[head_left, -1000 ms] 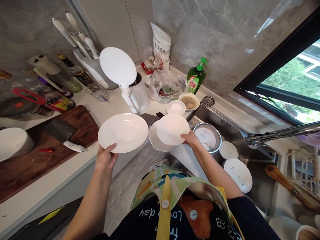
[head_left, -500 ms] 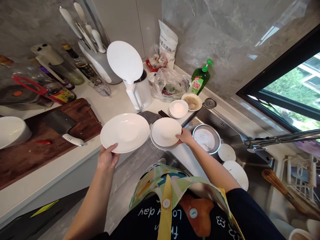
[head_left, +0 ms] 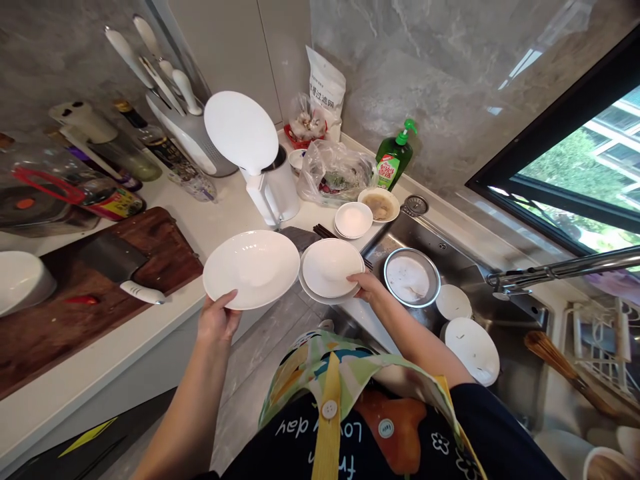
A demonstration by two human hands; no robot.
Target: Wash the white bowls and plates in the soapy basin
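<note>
My left hand [head_left: 219, 316] grips the near rim of a large white oval plate [head_left: 251, 267], thumb on top and fingers beneath. To its right, my right hand [head_left: 365, 287] pinches the edge of two stacked white plates [head_left: 331, 268], a smaller one resting on a slightly larger one. Both hands hold the dishes in the air above the gap between counter and sink, almost touching each other. Behind them on the counter are small stacked white bowls [head_left: 353, 219], dark chopsticks [head_left: 325, 231] and a bowl of cloudy liquid [head_left: 384, 205].
Right of me, the steel sink [head_left: 483, 293] contains a metal basin [head_left: 413, 277] and white dishes [head_left: 473, 350]. A cleaver [head_left: 143, 292] lies on the wooden cutting board [head_left: 165, 247] at left. A lidded white kettle [head_left: 280, 190] and green soap bottle [head_left: 395, 157] stand behind.
The view has shifted slightly, so the background sits a little further left. Both hands keep the same plates in nearly the same place.
</note>
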